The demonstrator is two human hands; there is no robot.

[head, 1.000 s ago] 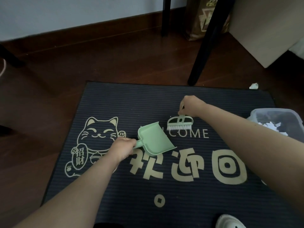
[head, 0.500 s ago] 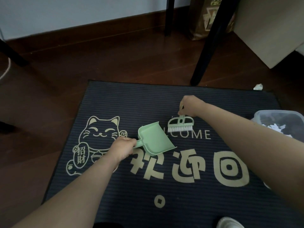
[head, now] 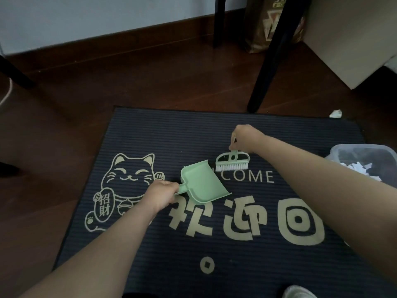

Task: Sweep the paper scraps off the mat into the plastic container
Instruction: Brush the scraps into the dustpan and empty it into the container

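Mat (head: 193, 134) | left fingers (head: 168, 187) grip dustpan (head: 202, 181) handle | right fingers (head: 233, 145) pinch brush (head: 232, 162), bristles beside dustpan

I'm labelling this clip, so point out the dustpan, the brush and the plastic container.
dustpan (head: 203, 183): head view, on the flat green pan floor.
brush (head: 232, 167): head view, on the white bristles.
plastic container (head: 354, 145): head view, on its far rim.

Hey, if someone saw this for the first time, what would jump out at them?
The mint-green dustpan, held by the left hand, is mid-mat beside the matching brush gripped by the right hand. A gold cat marks the mat at left; a plastic container of paper scraps stands at right.
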